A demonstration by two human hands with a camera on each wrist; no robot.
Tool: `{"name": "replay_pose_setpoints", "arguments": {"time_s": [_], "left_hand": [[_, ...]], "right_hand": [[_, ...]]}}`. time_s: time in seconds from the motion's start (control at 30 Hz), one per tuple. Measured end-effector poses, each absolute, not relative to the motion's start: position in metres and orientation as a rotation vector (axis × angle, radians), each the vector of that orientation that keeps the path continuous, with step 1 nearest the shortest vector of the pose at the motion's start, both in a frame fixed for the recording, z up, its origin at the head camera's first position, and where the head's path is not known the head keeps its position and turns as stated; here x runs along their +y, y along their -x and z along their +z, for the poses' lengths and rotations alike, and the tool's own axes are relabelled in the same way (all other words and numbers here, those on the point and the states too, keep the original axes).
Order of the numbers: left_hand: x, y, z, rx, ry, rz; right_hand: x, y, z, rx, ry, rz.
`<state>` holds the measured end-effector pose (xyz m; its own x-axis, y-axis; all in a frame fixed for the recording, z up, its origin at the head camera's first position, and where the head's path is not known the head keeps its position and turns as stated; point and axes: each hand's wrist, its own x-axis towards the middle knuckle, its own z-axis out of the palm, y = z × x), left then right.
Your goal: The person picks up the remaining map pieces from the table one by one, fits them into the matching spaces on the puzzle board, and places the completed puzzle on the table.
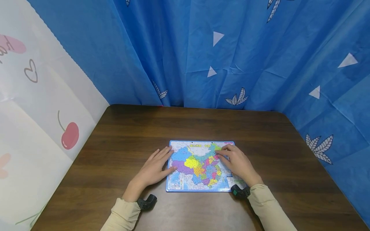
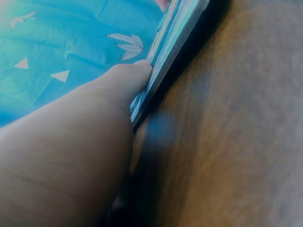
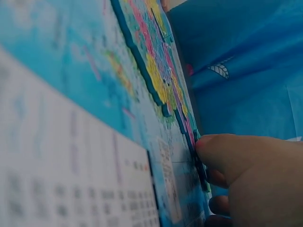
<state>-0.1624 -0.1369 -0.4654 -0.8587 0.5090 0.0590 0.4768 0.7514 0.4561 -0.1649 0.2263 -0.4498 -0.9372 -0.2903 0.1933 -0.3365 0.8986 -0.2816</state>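
Observation:
A magnetic map puzzle board (image 1: 222, 185) with a blue rim lies on the table, its coloured raised map pieces (image 1: 198, 170) set together. My left hand (image 1: 153, 168) rests along the board's left edge with fingers extended, the thumb (image 2: 142, 73) on its surface in the left wrist view. At the map's upper right, my right hand (image 1: 238, 162) has its thumb and fingers at the raised edge of a puzzle piece (image 3: 206, 185), pinching it. That hand partly covers the piece and the map around it.
The dark wooden table (image 1: 138, 125) extends around the board. A blue curtain (image 1: 199, 57) hangs behind and to the right, and a white patterned cloth (image 1: 43, 96) on the left. Each wrist wears a black camera mount (image 1: 147, 202).

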Motion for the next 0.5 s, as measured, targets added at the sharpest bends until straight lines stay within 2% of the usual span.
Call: {"name": "replay_pose_setpoints", "arguments": {"time_s": [0.27,0.5], "left_hand": [[-0.1363,0.1620,-0.4653,2.874,-0.802,0.715],[-0.1368,0.1622,-0.4655,2.874,-0.808,0.717]], "right_hand": [[0.2246,0.1625,-0.4506,-2.909,-0.437,0.458],[0.2235,0.1625,-0.4471,-2.915,-0.515,0.316]]}}
